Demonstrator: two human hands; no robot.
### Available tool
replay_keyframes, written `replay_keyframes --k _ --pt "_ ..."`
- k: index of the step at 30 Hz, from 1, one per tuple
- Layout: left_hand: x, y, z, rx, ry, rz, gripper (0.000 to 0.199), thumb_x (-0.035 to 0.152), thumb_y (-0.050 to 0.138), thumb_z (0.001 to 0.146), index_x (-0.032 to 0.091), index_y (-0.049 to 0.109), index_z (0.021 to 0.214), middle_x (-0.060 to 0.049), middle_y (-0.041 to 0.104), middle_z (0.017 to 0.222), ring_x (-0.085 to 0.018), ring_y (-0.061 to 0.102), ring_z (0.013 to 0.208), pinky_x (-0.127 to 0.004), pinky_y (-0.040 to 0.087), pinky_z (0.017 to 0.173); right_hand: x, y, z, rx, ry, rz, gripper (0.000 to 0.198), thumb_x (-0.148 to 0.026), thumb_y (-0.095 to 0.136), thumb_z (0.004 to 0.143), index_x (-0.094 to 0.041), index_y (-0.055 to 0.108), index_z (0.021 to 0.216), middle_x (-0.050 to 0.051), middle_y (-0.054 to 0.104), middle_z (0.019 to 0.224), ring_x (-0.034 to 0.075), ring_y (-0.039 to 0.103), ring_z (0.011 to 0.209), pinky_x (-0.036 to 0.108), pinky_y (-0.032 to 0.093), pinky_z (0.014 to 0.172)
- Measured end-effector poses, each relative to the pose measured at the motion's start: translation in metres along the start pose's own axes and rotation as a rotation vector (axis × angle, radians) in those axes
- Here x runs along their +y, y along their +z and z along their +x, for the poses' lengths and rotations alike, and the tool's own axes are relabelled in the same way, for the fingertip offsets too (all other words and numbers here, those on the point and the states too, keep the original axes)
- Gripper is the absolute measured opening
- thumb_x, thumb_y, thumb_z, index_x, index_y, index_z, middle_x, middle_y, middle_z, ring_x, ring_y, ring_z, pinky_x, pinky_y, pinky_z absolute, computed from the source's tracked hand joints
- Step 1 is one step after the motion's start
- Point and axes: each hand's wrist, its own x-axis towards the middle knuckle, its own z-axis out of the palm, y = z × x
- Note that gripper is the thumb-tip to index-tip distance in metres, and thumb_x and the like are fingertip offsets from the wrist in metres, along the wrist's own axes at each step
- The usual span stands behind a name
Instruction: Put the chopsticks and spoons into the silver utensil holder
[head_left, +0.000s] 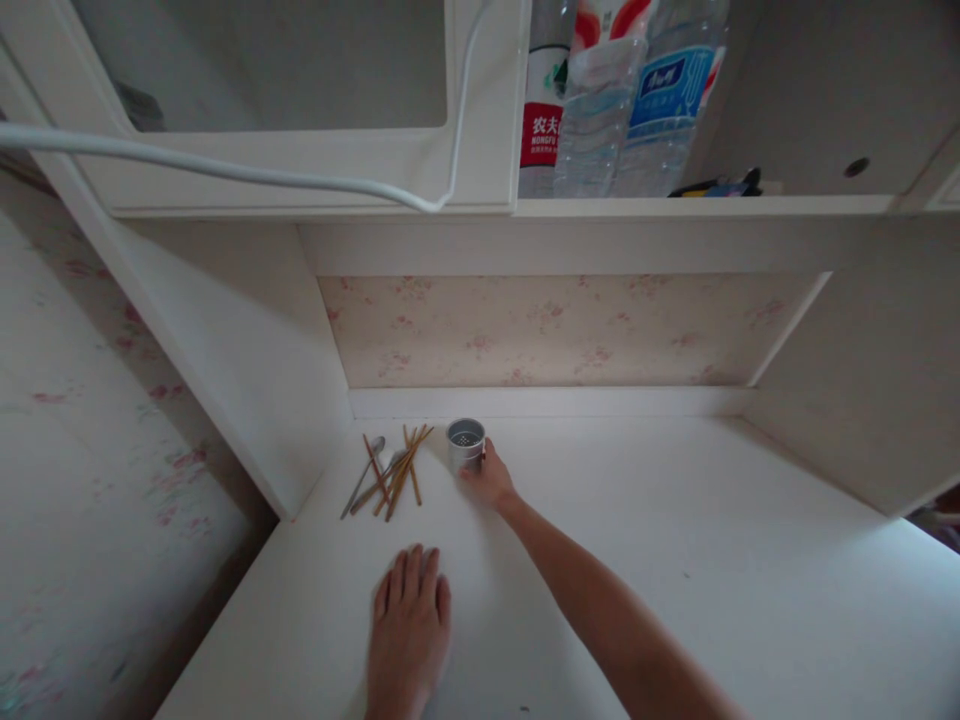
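My right hand (491, 480) is wrapped round the right side of a silvery metal utensil holder (464, 455), which stands upright on the white desk. Small holes show in its bottom, and nothing is inside it. Flat on the desk, with fingers stretched out, lies my left hand (409, 615); it holds nothing. Beyond it and to the left of the holder is a loose pile of wooden chopsticks (405, 475), crossing one another. Among them lie a long-handled metal spoon (364, 475) and at least one more piece of metal cutlery, partly covered.
White side panels (225, 340) enclose the white desk (645, 520) left and right. An overhead shelf (697, 206) holds several plastic bottles (596, 130). In front of the cabinet door hangs a white cable (262, 177). Floral wallpaper (555, 330) covers the back.
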Motion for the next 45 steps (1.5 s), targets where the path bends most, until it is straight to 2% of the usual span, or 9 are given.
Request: replay_keyframes --k 4,6,7,10,14,19,27,38,45 --pt "0.001 -0.003 0.001 -0.010 -0.022 -0.053 0.042 0.029 0.037 0.092 0.023 0.057 0.129 -0.010 0.053 0.136 -0.028 0.044 0.127 -0.047 0.033 0.104 0.011 -0.004 -0.034 0.037 0.016 0.083 0.081 -0.031 0.073 0.065 -0.011 0.037 0.135 0.019 0.052 0.134 0.027 0.053 0.121 0.037 0.042 0.099" --pt "0.001 -0.003 0.001 -0.009 -0.032 -0.074 0.042 0.029 0.038 0.092 0.022 0.057 0.129 -0.010 0.053 0.136 -0.029 0.043 0.127 -0.048 0.032 0.104 0.017 -0.014 -0.068 0.062 0.016 0.148 0.071 -0.034 0.067 0.073 -0.012 0.037 0.134 0.019 0.050 0.134 0.024 0.055 0.118 0.034 0.045 0.097" --pt "0.001 -0.003 0.001 -0.008 -0.036 -0.080 0.042 0.029 0.038 0.092 0.022 0.057 0.129 -0.011 0.053 0.135 -0.029 0.043 0.127 -0.048 0.032 0.104 0.019 -0.021 -0.087 0.083 0.013 0.266 0.063 -0.035 0.065 0.077 -0.015 0.040 0.131 0.017 0.052 0.131 0.022 0.059 0.112 0.033 0.047 0.093" --pt "0.002 -0.002 0.001 -0.008 -0.039 -0.085 0.042 0.029 0.039 0.092 0.022 0.057 0.129 -0.010 0.053 0.135 -0.028 0.043 0.127 -0.047 0.032 0.105 0.028 -0.046 -0.144 0.051 0.056 0.441 0.047 -0.041 0.061 0.083 -0.023 0.044 0.123 0.007 0.062 0.108 0.015 0.064 0.074 0.028 0.052 0.069" --pt "0.003 -0.003 0.001 -0.020 -0.054 -0.099 0.041 0.030 0.038 0.092 0.023 0.057 0.128 -0.009 0.054 0.135 -0.028 0.043 0.127 -0.046 0.031 0.105 0.033 -0.067 -0.182 0.071 0.136 0.450 0.034 -0.049 0.054 0.087 -0.021 0.053 0.106 -0.003 0.055 0.068 0.011 0.050 0.050 0.022 0.038 0.047" --pt "0.003 -0.003 0.002 -0.020 -0.059 -0.104 0.042 0.032 0.037 0.093 0.022 0.057 0.128 -0.009 0.054 0.135 -0.028 0.042 0.128 -0.046 0.031 0.105 0.025 -0.065 -0.171 0.035 0.085 0.280 0.038 -0.055 0.054 0.084 -0.018 0.063 0.084 -0.005 0.046 0.053 0.012 0.043 0.049 0.023 0.028 0.048" --pt "0.000 0.005 0.000 -0.028 -0.050 -0.080 0.044 0.034 0.037 0.091 0.022 0.056 0.129 -0.007 0.054 0.136 -0.027 0.041 0.129 -0.046 0.030 0.106 0.016 -0.067 -0.169 0.005 0.072 0.259 0.028 -0.043 0.054 0.084 -0.018 0.064 0.080 -0.006 0.039 0.051 0.011 0.036 0.049 0.023 0.022 0.048" --pt "0.000 0.008 0.002 -0.087 -0.096 -0.089 0.044 0.037 0.036 0.091 0.025 0.056 0.128 -0.005 0.052 0.137 -0.025 0.042 0.129 -0.045 0.034 0.104 0.013 -0.070 -0.149 -0.091 0.119 0.376 0.041 -0.048 0.055 0.082 -0.019 0.041 0.056 -0.007 0.028 0.053 0.009 0.026 0.052 0.023 0.019 0.048" --pt "-0.002 0.009 0.002 -0.178 -0.138 -0.087 0.046 0.040 0.036 0.091 0.028 0.055 0.131 -0.002 0.051 0.139 -0.024 0.041 0.132 -0.045 0.037 0.105 0.007 -0.074 -0.154 -0.125 0.190 0.409 0.045 -0.052 0.055 0.082 -0.020 0.039 0.054 -0.006 0.028 0.053 0.010 0.026 0.052 0.024 0.020 0.048"
